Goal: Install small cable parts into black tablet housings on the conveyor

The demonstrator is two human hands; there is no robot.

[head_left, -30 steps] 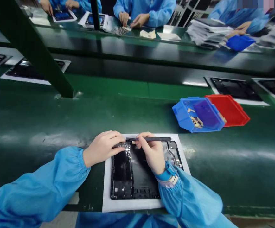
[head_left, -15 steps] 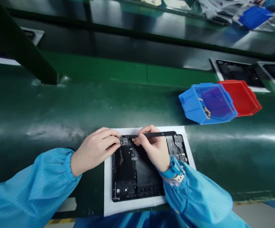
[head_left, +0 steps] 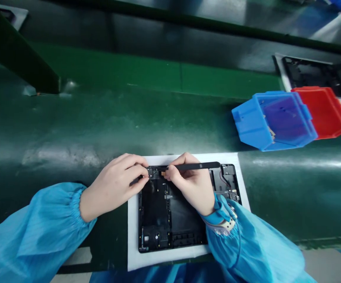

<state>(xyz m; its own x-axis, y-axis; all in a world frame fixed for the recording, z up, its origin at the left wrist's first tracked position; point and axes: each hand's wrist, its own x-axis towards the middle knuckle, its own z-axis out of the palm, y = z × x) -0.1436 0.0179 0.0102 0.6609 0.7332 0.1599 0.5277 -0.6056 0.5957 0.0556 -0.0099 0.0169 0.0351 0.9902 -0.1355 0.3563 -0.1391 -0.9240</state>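
An opened black tablet chassis [head_left: 170, 220] lies on a white sheet [head_left: 133, 236] on the green belt. My left hand [head_left: 114, 184] rests on the chassis's top left corner, its fingertips pinched at a small part near the upper edge. My right hand [head_left: 191, 184] is closed around black tweezers [head_left: 194, 166] that lie level, their tip pointing left at a small orange piece [head_left: 163, 173] beside my left fingertips. Both arms wear blue sleeves, and a strap circles my right wrist.
A blue bin [head_left: 273, 120] holding small gold parts and a red bin [head_left: 323, 112] sit tilted at the right on the belt. Another chassis on a white sheet [head_left: 308, 74] lies behind them. A dark green post [head_left: 14, 51] slants down at the upper left.
The view has tipped downward, so the people across the line have left the picture. My hands stay at the chassis's upper edge; my left fingertips have closed in on the small part.
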